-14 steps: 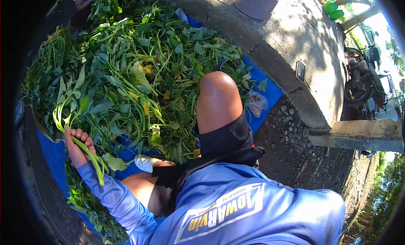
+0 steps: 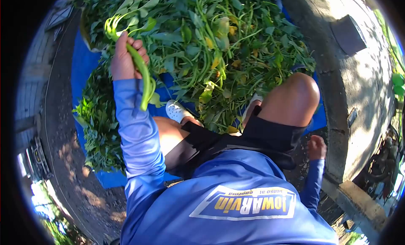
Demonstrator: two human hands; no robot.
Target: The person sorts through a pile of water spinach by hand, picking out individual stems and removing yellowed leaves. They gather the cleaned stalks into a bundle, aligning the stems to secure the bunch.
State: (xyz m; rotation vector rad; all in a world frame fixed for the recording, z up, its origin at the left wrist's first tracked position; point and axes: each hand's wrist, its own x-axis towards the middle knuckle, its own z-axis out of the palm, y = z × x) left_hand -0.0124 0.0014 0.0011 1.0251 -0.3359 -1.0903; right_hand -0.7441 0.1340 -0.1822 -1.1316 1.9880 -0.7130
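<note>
My left hand (image 2: 128,57) is closed around a small bunch of water spinach (image 2: 145,82). Its thick pale-green stems hang down over my sleeve, and the leafy ends stick out above my thumb. Beyond it spreads a large heap of the same leafy greens (image 2: 190,47), with some yellowed leaves among them. Low at the right, beside the concrete ledge, my right hand (image 2: 317,147) has its fingers curled in. Whatever it may hold is hidden.
A blue tarp (image 2: 80,59) lies under the heap. More cut greens (image 2: 101,122) are piled at my left. The concrete ledge (image 2: 333,76) runs along the right, with a grey-brown round container (image 2: 348,34) on it. A wooden beam (image 2: 363,200) juts in at lower right.
The view has swung, so the heap sits higher and further right. My left hand still grips the bunch, now raised in view. My right hand has come into sight.
</note>
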